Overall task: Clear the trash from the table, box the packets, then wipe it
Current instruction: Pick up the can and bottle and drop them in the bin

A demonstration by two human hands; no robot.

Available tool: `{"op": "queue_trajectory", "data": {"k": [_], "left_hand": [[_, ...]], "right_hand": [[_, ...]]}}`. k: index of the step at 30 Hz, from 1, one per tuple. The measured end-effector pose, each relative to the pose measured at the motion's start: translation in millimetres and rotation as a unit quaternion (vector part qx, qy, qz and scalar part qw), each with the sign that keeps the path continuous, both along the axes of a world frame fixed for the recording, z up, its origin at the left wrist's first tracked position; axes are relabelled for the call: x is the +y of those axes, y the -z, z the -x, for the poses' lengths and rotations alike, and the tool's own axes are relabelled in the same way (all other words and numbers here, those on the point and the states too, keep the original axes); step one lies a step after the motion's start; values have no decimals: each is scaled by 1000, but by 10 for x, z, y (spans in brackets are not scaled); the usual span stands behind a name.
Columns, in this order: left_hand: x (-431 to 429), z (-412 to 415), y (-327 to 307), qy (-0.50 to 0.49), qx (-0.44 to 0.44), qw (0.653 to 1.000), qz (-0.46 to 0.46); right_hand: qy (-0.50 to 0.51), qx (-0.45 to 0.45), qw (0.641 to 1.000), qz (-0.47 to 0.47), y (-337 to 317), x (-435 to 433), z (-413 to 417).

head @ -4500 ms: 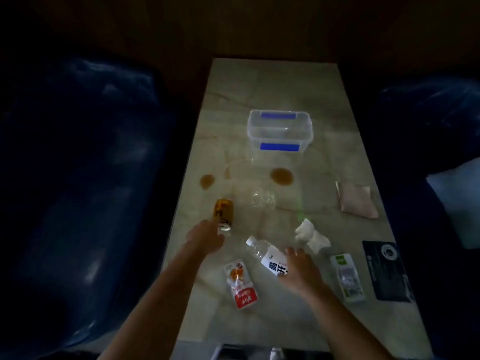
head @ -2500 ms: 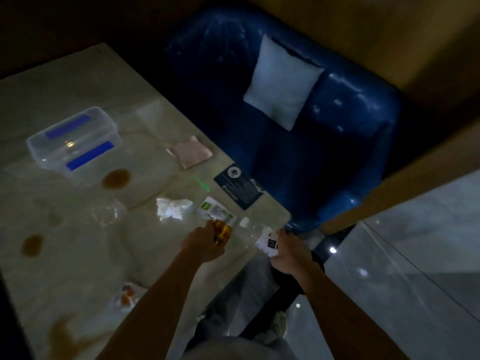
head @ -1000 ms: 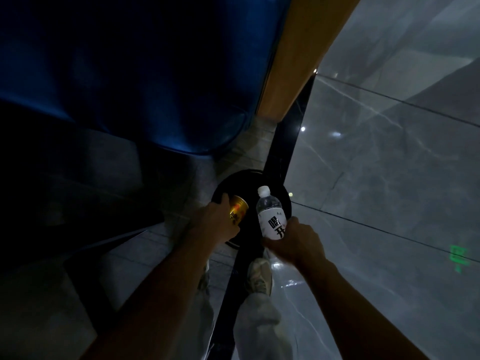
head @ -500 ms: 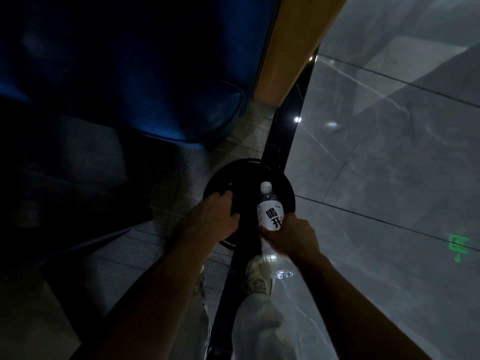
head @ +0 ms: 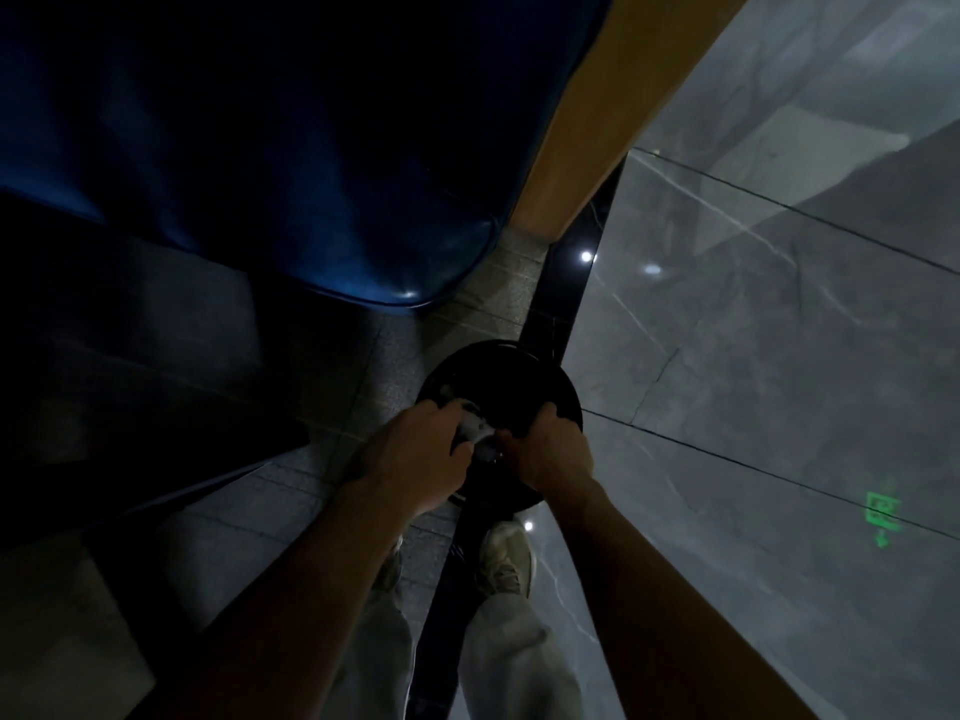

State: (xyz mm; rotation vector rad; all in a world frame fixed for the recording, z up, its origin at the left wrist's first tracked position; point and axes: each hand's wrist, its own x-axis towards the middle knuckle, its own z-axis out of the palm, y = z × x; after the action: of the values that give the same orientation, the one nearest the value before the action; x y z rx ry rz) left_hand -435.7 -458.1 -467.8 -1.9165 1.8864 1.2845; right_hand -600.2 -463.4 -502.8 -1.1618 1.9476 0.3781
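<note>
Water bottle (head: pixel 475 433) now low at the mouth of the black bin (head: pixel 545 376), only a pale blurred patch of it showing between the 2 hands; half a second back it stood clear above the rim with its label readable. Amber bottle gone from the left hand since a second ago, presumably already dropped inside. Means the first 2 pieces of trash are at the point of disposal, with the rest of the clearing, the boxing and the wiping yet to do.

Left hand (head: pixel 421 459) curled, fingers against the pale bottle. Right hand (head: pixel 545 449) curled over the near rim; grip on the bottle not clear in the dim light.

Bin interior black, contents unreadable. Bin on the floor by a blue sofa (head: pixel 311 174); bench out of view.
</note>
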Motion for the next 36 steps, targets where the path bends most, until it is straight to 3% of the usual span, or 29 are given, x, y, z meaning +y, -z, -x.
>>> {"op": "queue_trajectory", "data": {"k": [9, 18, 22, 31, 36], "left_hand": [[149, -112, -717, -49, -37, 997, -55], [595, -163, -2259, -122, 7, 983, -140], [856, -254, -3043, -146, 17, 983, -111], [1611, -787, -4446, -245, -31, 968, -35], [2186, -1223, -4935, -307, -61, 950, 17]], "right_hand": [[-144, -52, 988, -5, -731, 33, 41], [-307, -54, 945, -96, -2275, 119, 40], [-395, -62, 909, -116, -3094, 109, -94], [-525, -112, 843, -15, -4579, 341, -759], [-603, -67, 795, 6, -5175, 579, -1435]]}}
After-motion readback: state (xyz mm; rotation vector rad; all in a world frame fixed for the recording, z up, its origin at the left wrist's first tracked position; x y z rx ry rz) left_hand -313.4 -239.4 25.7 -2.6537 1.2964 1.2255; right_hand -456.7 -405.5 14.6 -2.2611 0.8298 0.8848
